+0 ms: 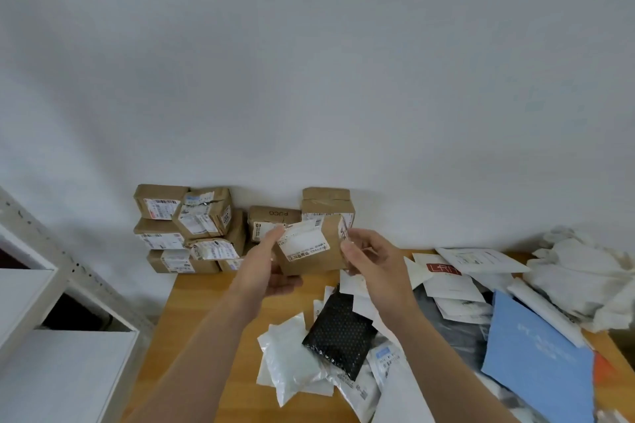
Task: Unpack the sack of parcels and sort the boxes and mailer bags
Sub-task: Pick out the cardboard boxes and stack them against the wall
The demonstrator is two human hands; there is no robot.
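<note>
A small brown cardboard box (311, 245) with a white shipping label is held above the wooden table (199, 319). My left hand (266, 268) grips its left and lower side, fingers on the label. My right hand (369, 259) holds its right edge with thumb and fingers. Stacked brown boxes (187, 228) stand against the wall at the back left, and more boxes (326, 204) rise behind the held one. Mailer bags lie below my hands: a white one (292, 354), a black dotted one (338, 333) and a blue one (536, 361).
A crumpled white sack (584, 278) lies at the table's right end. White envelopes, one with a red logo (443, 269), lie at the back right. A white metal shelf unit (51, 319) stands to the left of the table. A plain white wall fills the background.
</note>
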